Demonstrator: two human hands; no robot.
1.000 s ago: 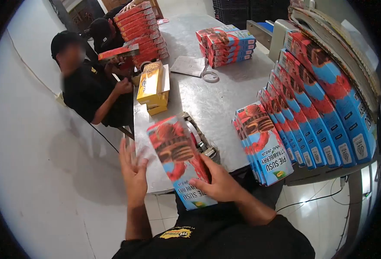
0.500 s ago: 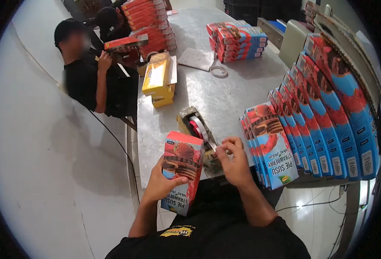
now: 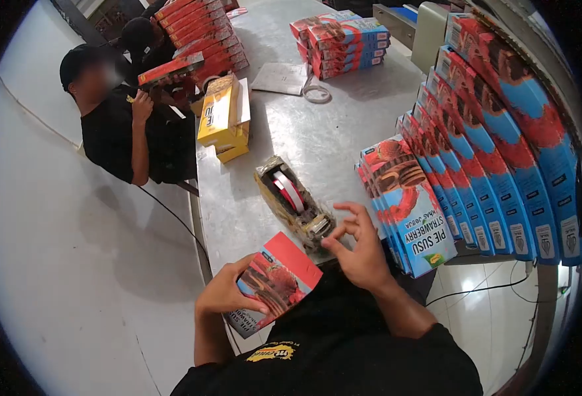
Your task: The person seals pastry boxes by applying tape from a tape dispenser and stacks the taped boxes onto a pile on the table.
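My left hand (image 3: 228, 290) is closed round a red and blue pie susu strawberry box (image 3: 274, 280), held tilted over my lap with its plain red end (image 3: 294, 261) facing up and away. My right hand (image 3: 360, 251) has thumb and index finger pinched at the front end of a tape dispenser (image 3: 291, 201), its other fingers raised. A small clear piece of tape seems to be in that pinch, though it barely shows. The dispenser stands on the metal table and carries a white roll with a red core (image 3: 289, 191).
Strawberry boxes (image 3: 406, 204) lean in a row along the right side. More boxes are stacked at the back (image 3: 340, 43). A yellow carton (image 3: 221, 119), a loose tape roll (image 3: 316, 94) and a flat grey sheet (image 3: 279, 78) lie on the table (image 3: 363, 125). Two people (image 3: 109, 125) work at the left.
The white tape strip that ran from the roll to my right hand no longer shows stretched out. My left hand has tilted the box and brought it lower. The view has shifted.
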